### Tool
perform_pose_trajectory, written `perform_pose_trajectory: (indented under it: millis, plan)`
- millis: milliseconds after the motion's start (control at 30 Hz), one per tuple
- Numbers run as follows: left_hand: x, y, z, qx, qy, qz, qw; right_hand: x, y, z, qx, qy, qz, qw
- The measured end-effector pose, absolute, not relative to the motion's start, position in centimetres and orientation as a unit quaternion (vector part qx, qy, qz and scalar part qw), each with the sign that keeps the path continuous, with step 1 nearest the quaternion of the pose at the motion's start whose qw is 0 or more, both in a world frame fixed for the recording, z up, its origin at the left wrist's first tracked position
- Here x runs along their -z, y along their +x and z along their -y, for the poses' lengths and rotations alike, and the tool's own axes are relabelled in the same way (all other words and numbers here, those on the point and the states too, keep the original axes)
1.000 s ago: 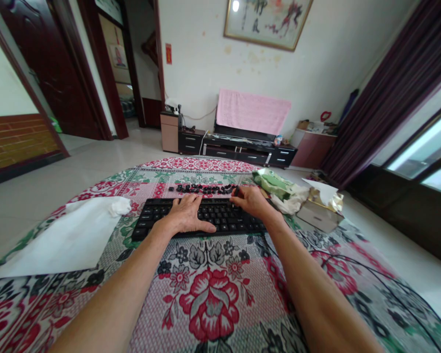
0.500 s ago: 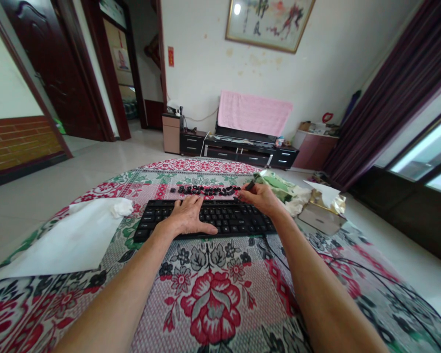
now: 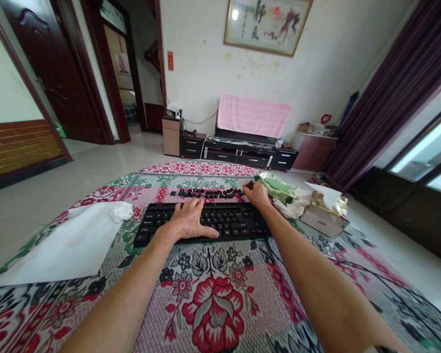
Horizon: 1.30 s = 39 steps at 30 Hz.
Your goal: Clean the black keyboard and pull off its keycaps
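Note:
A black keyboard (image 3: 228,223) lies across the patterned cloth in front of me. My left hand (image 3: 189,220) rests on its left half, fingers spread and thumb stretched to the right. Behind the keyboard runs a row of loose black keycaps (image 3: 209,193). At the right end of that row is my right hand (image 3: 257,195), its fingers closed around a small black tool (image 3: 250,185). Most of that tool is hidden by the fingers, so its exact kind does not show. The fingertips are close to the rightmost keycaps; whether they touch is unclear.
A white sheet (image 3: 59,252) with a crumpled tissue (image 3: 122,212) lies at the left. To the right sit a green tissue pack (image 3: 279,187), crumpled white tissue (image 3: 292,208) and an opened box (image 3: 323,218). A black cable (image 3: 375,274) trails off at the right.
My right hand has moved from above the keyboard's back edge slightly away from me, toward the right end of the keycap row. My left hand stays on the keyboard.

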<state>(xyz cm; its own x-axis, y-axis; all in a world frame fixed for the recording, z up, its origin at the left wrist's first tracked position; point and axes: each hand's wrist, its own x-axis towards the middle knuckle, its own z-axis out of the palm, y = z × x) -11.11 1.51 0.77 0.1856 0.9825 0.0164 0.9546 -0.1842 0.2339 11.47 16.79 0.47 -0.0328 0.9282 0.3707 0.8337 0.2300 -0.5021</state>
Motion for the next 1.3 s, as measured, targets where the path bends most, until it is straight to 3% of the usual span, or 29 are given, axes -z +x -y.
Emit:
perform_pose_trajectory:
  millis: [600, 1000, 1133, 1300]
  plan:
    - [-0.7, -11.1, -1.5, -0.074, 0.765, -0.635, 0.078, 0.6, 11.3, -18.0, -0.074, -0.635, 0.701, 0.317]
    - [-0.5, -11.2, -1.7, -0.074, 0.763, -0.637, 0.082, -0.3, 12.5, -17.1, -0.213, -0.547, 0.661, 0.467]
    - [-0.5, -11.3, -1.6, -0.082, 0.766, -0.632, 0.087, -1.8, 13.4, -14.5, -0.296, -0.476, 0.706, 0.432]
    - [-0.5, -11.3, -1.7, -0.089, 0.766, -0.630, 0.088, -2.4, 14.2, -12.1, -0.264, -0.476, 0.755, 0.365]
